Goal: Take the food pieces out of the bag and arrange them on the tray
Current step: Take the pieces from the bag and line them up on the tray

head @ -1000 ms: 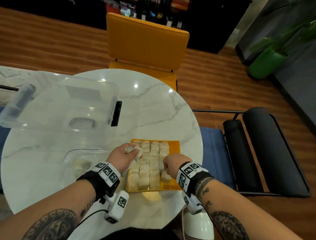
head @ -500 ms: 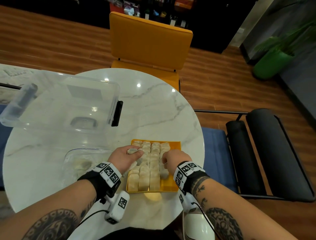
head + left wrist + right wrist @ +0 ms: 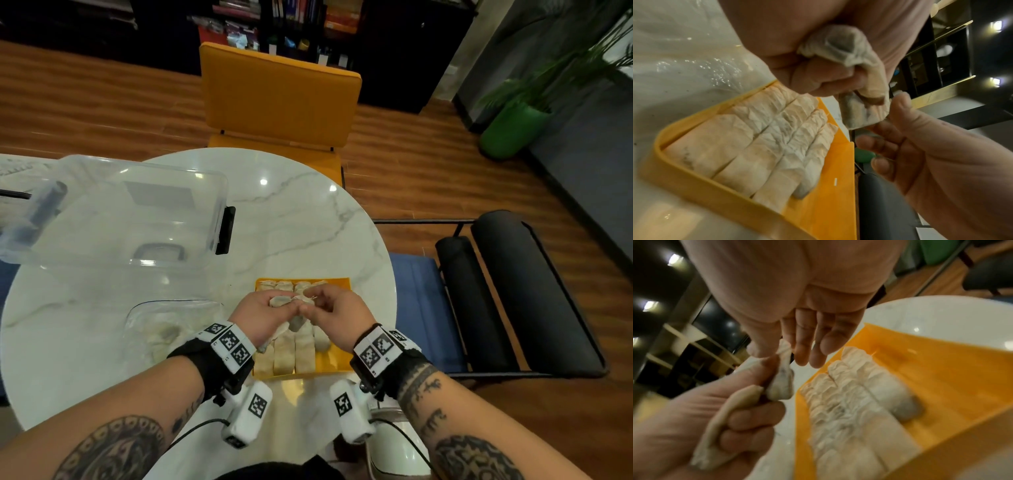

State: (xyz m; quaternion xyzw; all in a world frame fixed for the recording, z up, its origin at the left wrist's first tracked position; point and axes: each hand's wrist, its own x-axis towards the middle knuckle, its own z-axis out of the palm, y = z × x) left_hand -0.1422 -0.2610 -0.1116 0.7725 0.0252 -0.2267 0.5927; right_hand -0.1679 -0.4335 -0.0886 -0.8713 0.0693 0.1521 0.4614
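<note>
Both hands meet just above the yellow tray (image 3: 339,360), which lies near the round table's right edge. My left hand (image 3: 263,310) grips two pale wrapped food pieces (image 3: 840,43) in its curled fingers. My right hand (image 3: 334,308) pinches the end of one of them (image 3: 781,382) between thumb and forefinger, its other fingers straight. Rows of food pieces (image 3: 294,353) fill the left and middle of the tray, and its right strip is bare. The clear bag (image 3: 164,325) lies left of the tray with a few pieces inside.
A large clear plastic box (image 3: 120,212) lies on the table's left half. An orange chair (image 3: 277,96) stands beyond the table. A black chair (image 3: 513,291) and a blue cushion (image 3: 418,308) are to the right. The marble top (image 3: 301,222) behind the tray is bare.
Both hands have lifted off the tray and come together above it. My right hand has left the right column and now pinches a piece held in my left hand.
</note>
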